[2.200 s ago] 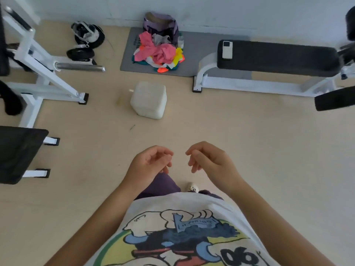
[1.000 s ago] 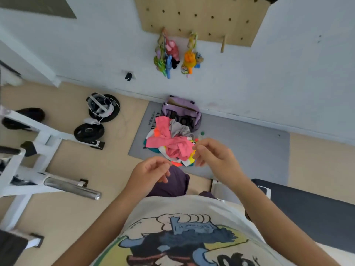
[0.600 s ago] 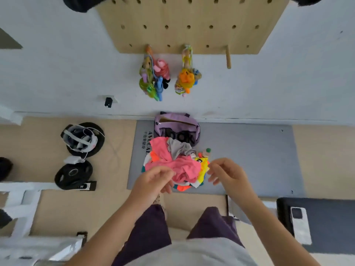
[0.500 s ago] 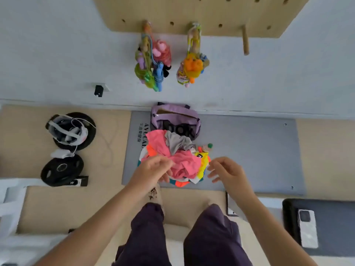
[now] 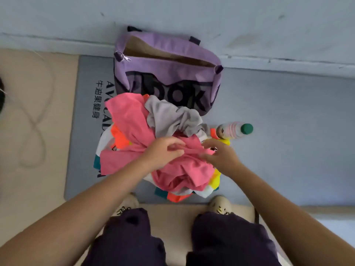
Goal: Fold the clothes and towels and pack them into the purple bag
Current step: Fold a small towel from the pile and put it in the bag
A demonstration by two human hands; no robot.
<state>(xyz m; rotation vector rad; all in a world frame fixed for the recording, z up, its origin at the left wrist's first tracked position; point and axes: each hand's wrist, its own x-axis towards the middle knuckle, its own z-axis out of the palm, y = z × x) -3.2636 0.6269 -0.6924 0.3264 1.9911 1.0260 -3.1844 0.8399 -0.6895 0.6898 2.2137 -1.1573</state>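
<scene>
So we are just starting. Our left hand [image 5: 163, 151] and our right hand [image 5: 219, 154] are both down on the pink shirt [image 5: 182, 169] at the top of the pile of clothes [image 5: 153, 146]. The left hand's fingers bend into the pink cloth and seem to pinch it. The right hand rests on the cloth with its fingers spread and loose, so its grip is not closed.

Nothing looks folded yet. The pink shirt is all bunched up. A gray cloth [image 5: 172, 118] lies crumpled behind it, and orange, yellow, white and teal things poke out from under.

The purple bag [image 5: 169, 73] stands just behind the pile, against the wall [image 5: 172, 14]. Its top is open and we can see no clothes inside. So all the folding and all the packing is left, we think.

A bottle with a green cap [image 5: 236, 129] lies just beside the pile. Everything sits on a gray mat [image 5: 278, 131] on the floor [image 5: 28, 112].
</scene>
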